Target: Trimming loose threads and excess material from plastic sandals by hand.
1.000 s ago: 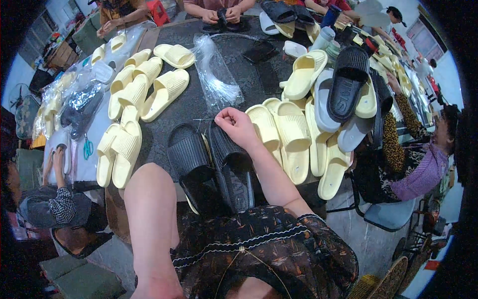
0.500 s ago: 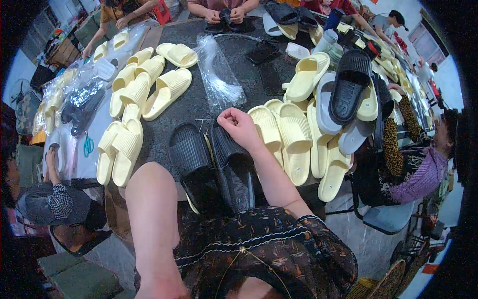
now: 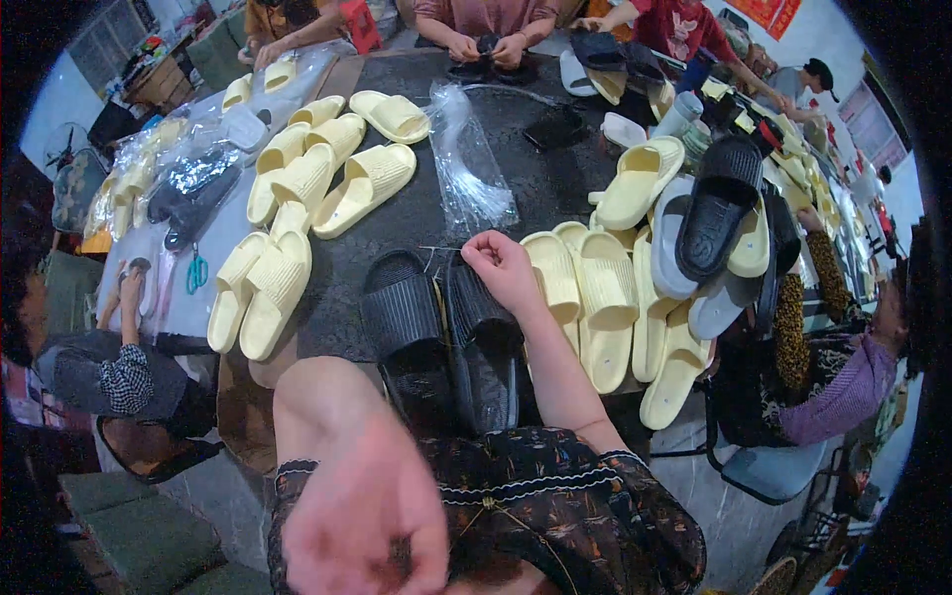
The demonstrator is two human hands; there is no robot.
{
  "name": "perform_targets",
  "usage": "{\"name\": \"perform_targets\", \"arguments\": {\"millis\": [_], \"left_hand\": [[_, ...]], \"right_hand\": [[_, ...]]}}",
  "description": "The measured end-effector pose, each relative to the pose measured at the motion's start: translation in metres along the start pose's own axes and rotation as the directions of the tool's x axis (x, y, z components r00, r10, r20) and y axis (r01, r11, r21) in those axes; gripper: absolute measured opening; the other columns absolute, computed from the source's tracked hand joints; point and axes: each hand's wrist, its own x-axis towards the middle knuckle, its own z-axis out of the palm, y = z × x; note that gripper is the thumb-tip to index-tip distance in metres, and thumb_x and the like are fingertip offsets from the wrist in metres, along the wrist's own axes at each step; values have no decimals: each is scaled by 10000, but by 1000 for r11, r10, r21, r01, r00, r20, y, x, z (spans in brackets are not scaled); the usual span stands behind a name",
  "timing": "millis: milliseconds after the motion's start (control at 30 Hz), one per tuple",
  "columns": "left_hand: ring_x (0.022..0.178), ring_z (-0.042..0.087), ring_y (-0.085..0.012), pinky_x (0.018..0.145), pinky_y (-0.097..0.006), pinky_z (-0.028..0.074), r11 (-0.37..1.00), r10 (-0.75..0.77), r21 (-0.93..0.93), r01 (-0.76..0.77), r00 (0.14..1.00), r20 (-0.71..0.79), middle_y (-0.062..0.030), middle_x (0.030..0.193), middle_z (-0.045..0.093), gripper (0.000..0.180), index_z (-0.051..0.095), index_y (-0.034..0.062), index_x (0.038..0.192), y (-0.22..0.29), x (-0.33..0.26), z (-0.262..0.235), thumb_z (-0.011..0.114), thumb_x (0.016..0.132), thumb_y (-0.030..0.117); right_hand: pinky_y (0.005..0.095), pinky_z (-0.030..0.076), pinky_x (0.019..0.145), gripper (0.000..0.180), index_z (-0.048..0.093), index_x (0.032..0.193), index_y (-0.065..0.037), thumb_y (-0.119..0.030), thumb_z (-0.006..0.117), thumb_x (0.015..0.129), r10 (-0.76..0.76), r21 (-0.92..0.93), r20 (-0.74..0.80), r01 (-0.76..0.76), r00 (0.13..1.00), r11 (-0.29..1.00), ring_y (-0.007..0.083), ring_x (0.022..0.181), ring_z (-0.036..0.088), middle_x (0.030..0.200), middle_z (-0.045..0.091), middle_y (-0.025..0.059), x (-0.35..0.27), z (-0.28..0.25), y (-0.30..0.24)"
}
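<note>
A pair of black ribbed slippers (image 3: 402,312) lies side by side at the table's near edge, toes pointing away from me. My right hand (image 3: 503,270) is at the toe of the right slipper, thumb and forefinger pinched on a thin whitish plastic tie (image 3: 436,248). That strand runs leftward across the gap between the two toes. Close to the camera, my left hand (image 3: 367,516) is raised over my lap, bent back toward me and smeared by motion. Its fingers look partly curled, and whether anything is in them does not show.
Cream slippers (image 3: 278,288) lie in pairs on the left; more cream slippers (image 3: 607,297), grey ones and a black slipper (image 3: 722,208) pile up on the right. Beyond lies a clear bag of ties (image 3: 471,169). Teal scissors (image 3: 197,271) rest at far left. Co-workers sit around the table.
My left arm has bent back, bringing the left hand into view near the lower edge. My right hand still pinches at the slipper's toe. The whole view has shifted slightly.
</note>
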Motion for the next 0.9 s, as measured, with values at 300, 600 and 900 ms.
{"name": "perform_targets", "arguments": {"millis": [300,600,900], "left_hand": [[1084,557,-320,927,-433,457,435,-700,754,491,-342,627,-90,1127,641,339,673,94,1102,30,-166,-66,732,806,248],[844,617,-284,807,-391,492,-186,-580,833,522,-742,335,-89,813,681,190,692,56,836,47,-187,-97,722,808,242],[873,614,-270,814,-382,492,-154,-515,834,530,-763,390,-87,848,678,173,686,55,857,48,-192,-95,721,801,215]], "right_hand": [[191,399,583,146,648,913,-21,-160,690,902,-33,-19,-8,33,999,999,9,635,451,698,548,-69,-3,-11,2],[195,414,594,123,666,938,-23,-139,692,908,-26,-14,-150,24,988,1000,14,647,481,722,589,-58,-8,-5,-2],[198,381,559,147,696,931,-20,-164,707,901,-32,-61,-82,27,996,998,11,615,452,684,571,-68,-4,-10,-2]]}}
